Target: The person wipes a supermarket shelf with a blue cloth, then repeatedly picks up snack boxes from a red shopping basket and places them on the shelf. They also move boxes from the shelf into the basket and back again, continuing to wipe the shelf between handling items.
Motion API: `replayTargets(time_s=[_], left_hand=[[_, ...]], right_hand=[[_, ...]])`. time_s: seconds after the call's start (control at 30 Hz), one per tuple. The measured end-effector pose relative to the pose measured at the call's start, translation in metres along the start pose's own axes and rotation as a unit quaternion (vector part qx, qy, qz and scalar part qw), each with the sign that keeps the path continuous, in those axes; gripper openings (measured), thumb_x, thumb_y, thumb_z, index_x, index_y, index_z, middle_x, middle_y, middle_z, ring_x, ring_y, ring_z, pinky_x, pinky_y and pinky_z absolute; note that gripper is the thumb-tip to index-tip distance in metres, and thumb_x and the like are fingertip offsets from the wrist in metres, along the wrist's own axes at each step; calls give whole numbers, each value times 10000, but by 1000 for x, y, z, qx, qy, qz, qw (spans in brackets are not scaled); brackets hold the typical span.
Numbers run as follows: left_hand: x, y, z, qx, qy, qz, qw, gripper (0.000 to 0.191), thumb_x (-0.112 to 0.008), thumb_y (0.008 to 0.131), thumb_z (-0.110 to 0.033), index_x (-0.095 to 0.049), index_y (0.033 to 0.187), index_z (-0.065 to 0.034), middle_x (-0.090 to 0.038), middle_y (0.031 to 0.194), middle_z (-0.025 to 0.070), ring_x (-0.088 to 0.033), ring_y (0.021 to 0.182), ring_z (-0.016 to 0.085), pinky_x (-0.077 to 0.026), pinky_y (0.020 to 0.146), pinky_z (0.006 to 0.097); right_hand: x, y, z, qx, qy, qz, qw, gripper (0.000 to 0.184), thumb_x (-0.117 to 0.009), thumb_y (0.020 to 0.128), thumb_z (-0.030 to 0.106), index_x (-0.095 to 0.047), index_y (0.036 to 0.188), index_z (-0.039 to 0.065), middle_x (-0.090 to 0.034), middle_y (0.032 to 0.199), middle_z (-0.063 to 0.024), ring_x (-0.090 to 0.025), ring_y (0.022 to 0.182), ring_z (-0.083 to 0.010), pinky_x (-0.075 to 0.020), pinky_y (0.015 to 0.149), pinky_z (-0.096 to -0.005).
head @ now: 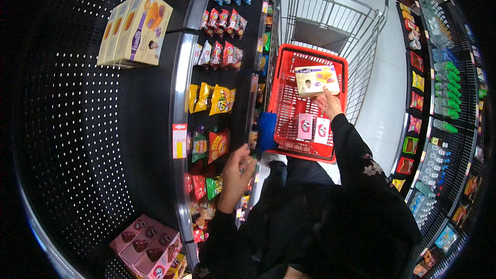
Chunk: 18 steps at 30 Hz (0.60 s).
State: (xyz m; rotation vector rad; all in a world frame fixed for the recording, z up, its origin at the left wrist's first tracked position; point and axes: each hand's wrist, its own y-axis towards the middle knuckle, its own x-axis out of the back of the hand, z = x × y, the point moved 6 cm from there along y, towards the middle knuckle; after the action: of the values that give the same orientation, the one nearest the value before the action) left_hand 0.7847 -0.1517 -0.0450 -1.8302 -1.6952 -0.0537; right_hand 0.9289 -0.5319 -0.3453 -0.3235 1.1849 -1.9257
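Note:
My right hand (328,102) grips a cream Franzzi biscuit box (317,79) by its near edge, thumb on top. That box is over a red plastic shopping basket (276,104); whether it touches the basket floor I cannot tell. Two smaller cartons stand in the basket's near end, a pink carton (305,127) and a white-faced carton (321,130). My left hand (239,172), fingers apart and curled, is beside the snack shelf with nothing plainly in it. Close to its fingers is an orange snack bag (219,145).
A wire shopping cart (321,11) extends beyond the basket. More cream boxes (135,31) stand on the upper left shelf, pink boxes (149,244) at its lower end. Snack bags (223,99) line the shelf below. Across the aisle floor (381,97) are bottles (445,85) on shelves.

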Motion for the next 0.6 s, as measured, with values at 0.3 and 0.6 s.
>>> replayTargets(time_s=[0.3, 0.6], left_hand=[[-16, -32, 42, 51, -58, 15, 997, 420, -714, 973, -119, -602, 1364, -12, -708, 1197, 184, -709, 1077, 252, -594, 852, 341], [1, -54, 34, -6, -31, -17, 999, 392, -682, 1009, -203, -615, 1334, 4, -710, 1185, 188, -707, 1075, 284, -565, 884, 372]], right_hand=[[-79, -73, -83, -2, -302, 306, 903, 523, -701, 1013, 363, -583, 1371, 0, -681, 1248, -128, -691, 1085, -230, -616, 878, -423], [-98, -89, -168, -21, -383, 214, 898, 671, -883, 829, 491, -694, 1237, -7, -738, 1138, -112, -702, 981, -215, -551, 752, -375]])
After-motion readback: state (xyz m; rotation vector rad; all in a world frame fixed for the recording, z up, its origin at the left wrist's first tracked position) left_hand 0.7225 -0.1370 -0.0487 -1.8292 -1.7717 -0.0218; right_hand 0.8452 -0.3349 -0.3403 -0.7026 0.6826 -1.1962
